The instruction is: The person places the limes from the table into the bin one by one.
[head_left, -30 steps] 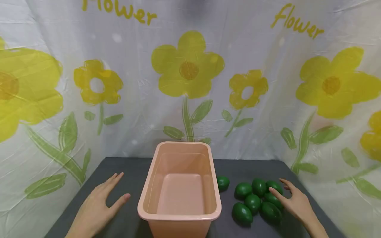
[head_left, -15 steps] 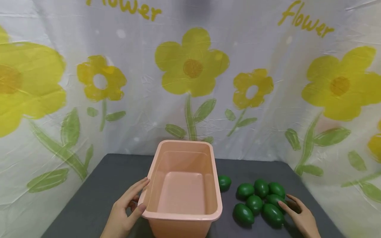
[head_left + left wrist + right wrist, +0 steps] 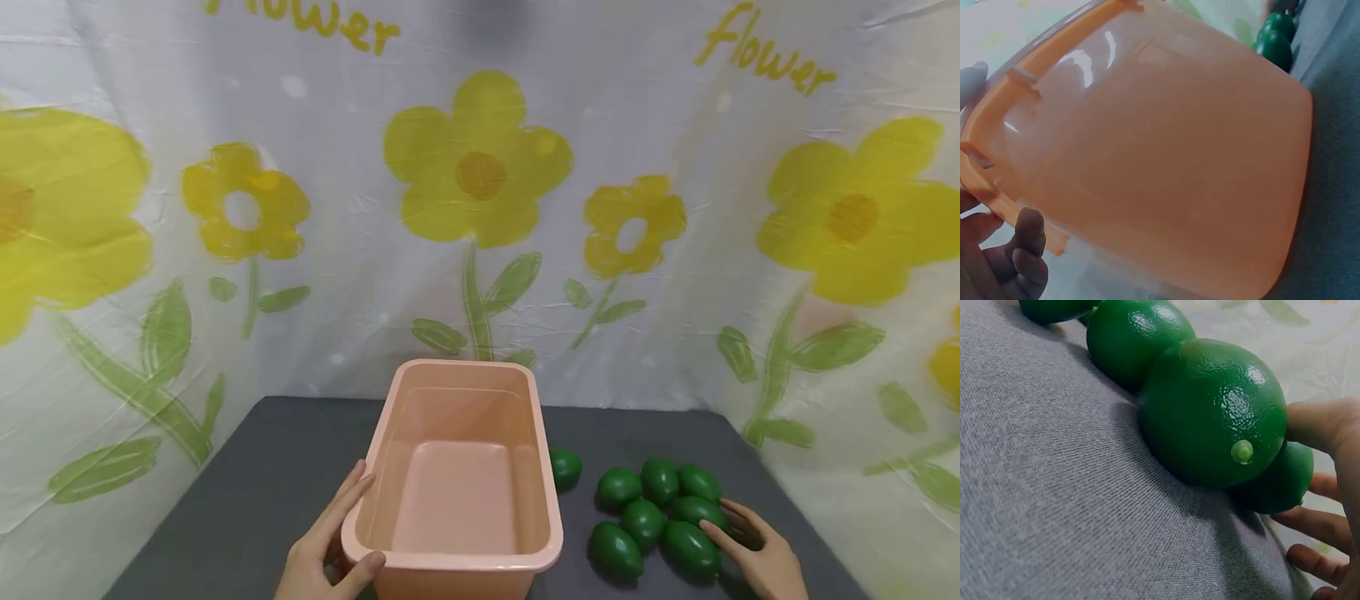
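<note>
A pink plastic bin (image 3: pixel 457 500), its inside bare, stands on the dark table in the head view. At its near left corner my left hand (image 3: pixel 326 546) grips the rim, thumb at the front edge and fingers along the left side. The left wrist view shows curled fingers (image 3: pixel 1030 234) under the rim. To the right of the bin lie several glossy green limes (image 3: pixel 643 523) in a cluster. My right hand (image 3: pixel 768 558) has its thumb and fingers around the right end of the outermost lime (image 3: pixel 697 511). In the right wrist view, a nearer lime (image 3: pixel 1210 412) partly covers this one.
One more lime (image 3: pixel 566 468) lies apart, close against the bin's right side. The dark tabletop (image 3: pixel 300 450) runs back to a white curtain (image 3: pixel 337 292) printed with yellow flowers, which also hangs along both sides.
My left hand has come in from the left and taken hold of the bin's rim. My right hand has lowered from above the limes to the one at the right edge.
</note>
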`<state>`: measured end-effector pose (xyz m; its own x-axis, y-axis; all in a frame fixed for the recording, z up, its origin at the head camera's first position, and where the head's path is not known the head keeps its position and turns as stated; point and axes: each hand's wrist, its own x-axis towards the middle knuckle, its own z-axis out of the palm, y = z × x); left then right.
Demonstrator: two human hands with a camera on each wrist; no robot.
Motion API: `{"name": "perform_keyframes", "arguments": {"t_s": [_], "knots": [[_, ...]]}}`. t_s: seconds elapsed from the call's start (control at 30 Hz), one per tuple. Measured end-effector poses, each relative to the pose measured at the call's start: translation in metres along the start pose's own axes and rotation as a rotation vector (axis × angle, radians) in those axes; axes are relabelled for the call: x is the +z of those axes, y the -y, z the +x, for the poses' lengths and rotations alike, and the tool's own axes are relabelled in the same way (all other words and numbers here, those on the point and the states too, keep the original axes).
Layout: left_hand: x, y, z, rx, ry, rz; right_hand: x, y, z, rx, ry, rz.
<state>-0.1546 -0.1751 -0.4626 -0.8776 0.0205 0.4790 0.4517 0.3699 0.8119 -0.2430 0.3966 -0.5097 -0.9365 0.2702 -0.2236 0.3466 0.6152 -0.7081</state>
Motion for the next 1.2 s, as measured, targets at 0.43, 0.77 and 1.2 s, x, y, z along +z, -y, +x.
{"name": "perform_keyframes", "arguments": {"t_s": [0.43,0.77,1.2], "knots": [[0.0047,0.0014,0.0018,0.005,-0.047,-0.009,0.0012,-0.0028,0.0013,0.026,0.008,0.022],[0.0064,0.0022,-0.0013,0.021,-0.039,-0.035,0.0011,-0.0025,-0.0014,0.017,0.022,0.026],[0.0096,-0.0012,-0.0008,-0.003,-0.059,0.035,0.0015,-0.0048,0.0008,0.012,0.02,0.008]]}}
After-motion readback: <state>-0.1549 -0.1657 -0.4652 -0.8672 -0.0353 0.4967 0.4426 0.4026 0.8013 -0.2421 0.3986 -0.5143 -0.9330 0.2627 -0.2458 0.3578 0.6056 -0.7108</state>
